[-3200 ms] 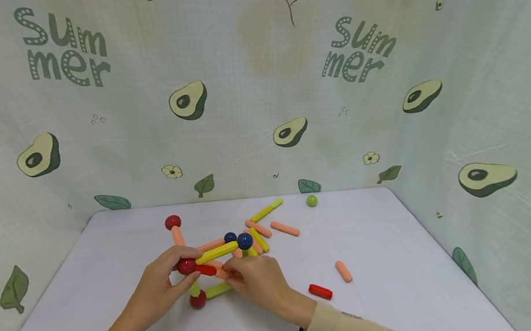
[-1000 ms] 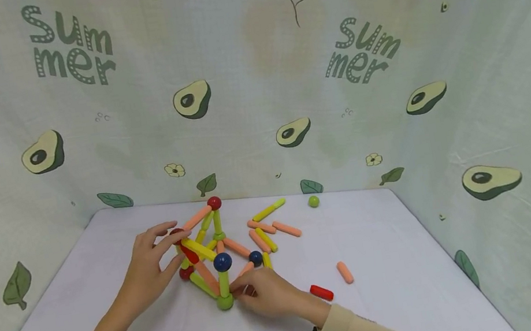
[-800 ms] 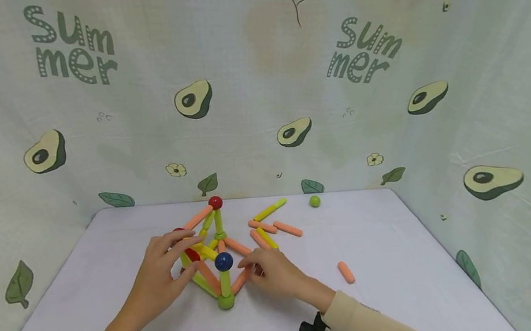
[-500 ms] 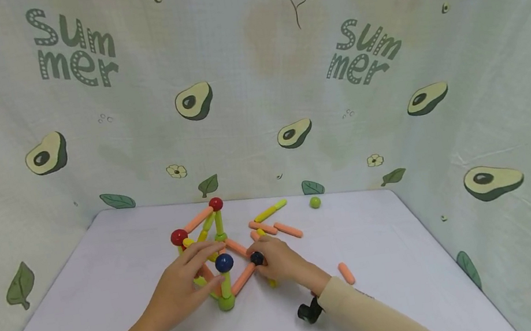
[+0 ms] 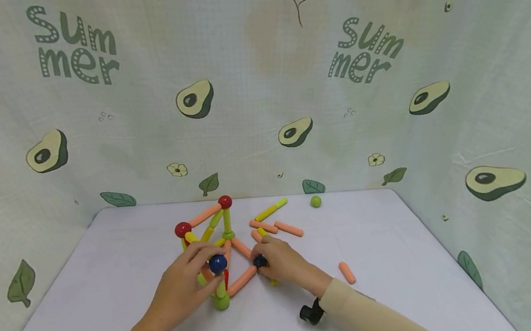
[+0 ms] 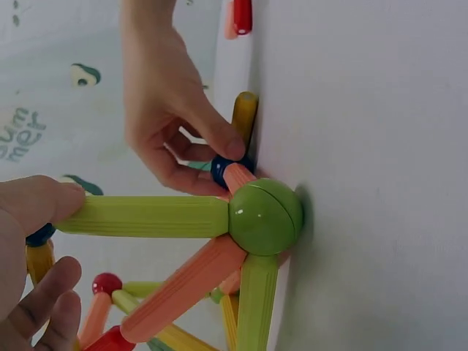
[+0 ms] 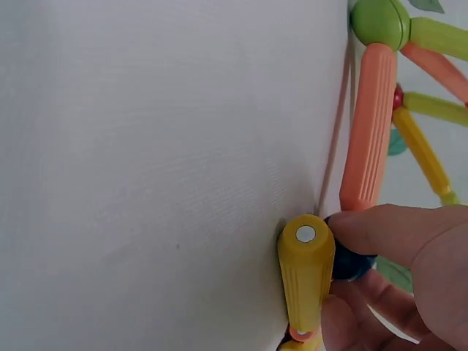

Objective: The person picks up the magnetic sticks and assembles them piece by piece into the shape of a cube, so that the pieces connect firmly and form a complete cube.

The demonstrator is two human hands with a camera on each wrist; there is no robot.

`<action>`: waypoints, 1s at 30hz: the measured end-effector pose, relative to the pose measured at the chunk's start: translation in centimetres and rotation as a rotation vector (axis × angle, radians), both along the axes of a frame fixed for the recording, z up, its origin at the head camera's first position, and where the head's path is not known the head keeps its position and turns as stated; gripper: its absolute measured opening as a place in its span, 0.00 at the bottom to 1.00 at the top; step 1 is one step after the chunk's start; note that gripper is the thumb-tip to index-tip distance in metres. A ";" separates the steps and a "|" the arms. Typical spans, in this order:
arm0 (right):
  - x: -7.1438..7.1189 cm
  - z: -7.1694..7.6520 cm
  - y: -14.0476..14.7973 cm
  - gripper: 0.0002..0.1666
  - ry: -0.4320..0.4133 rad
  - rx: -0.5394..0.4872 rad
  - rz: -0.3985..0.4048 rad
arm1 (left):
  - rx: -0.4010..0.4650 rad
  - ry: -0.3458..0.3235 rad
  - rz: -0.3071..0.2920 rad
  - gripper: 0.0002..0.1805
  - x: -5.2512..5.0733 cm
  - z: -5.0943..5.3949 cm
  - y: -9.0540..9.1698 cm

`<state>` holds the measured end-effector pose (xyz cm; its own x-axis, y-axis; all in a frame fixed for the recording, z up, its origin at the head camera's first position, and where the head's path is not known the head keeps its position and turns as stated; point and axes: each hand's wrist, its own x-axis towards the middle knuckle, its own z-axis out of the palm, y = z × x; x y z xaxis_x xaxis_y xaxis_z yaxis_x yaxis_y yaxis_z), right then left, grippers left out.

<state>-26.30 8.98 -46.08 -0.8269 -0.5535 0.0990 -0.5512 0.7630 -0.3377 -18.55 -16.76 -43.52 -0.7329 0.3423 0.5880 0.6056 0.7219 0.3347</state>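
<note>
A magnetic rod-and-ball frame stands on the table. At its near side a light green rod [image 6: 146, 217] rises from a green ball [image 5: 222, 301] to a blue ball [image 5: 217, 264]. My left hand [image 5: 182, 282] holds that upper blue ball between thumb and fingers, the thumb also touching the rod's end. My right hand [image 5: 284, 261] pinches a lower dark blue ball [image 5: 260, 261] at the frame's right corner. A coral rod [image 5: 242, 280] joins the green ball to it. Two red balls, one nearer [image 5: 183, 229] and one farther [image 5: 225, 202], top the frame's back. My left hand hides part of the frame.
Loose coral rods [image 5: 289, 229] and a yellow-green rod pair [image 5: 270, 209] lie behind my right hand. A yellow rod [image 7: 306, 278] lies beside its fingers. A single coral rod [image 5: 347, 272] is off to the right. One green ball [image 5: 315, 201] sits near the back edge.
My left hand has gone from the near red ball to the upper blue ball. The right hand has moved from the coral rod to the lower blue ball. The frame has turned slightly.
</note>
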 end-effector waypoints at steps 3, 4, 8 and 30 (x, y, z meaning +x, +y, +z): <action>0.3 0.1 0.1 0.14 -0.001 0.028 0.000 | -0.011 0.010 0.011 0.33 -0.2 0.1 -0.6; 0.4 0.1 0.1 0.14 -0.002 0.036 0.001 | -0.011 0.010 0.013 0.32 -0.3 0.1 -0.8; 1.0 0.3 0.1 0.13 0.010 0.053 0.031 | -0.001 0.025 0.024 0.32 -0.7 -0.1 -2.0; 1.6 0.3 2.3 0.24 -0.089 0.003 -0.064 | 0.019 0.071 0.029 0.31 -1.3 0.0 -3.5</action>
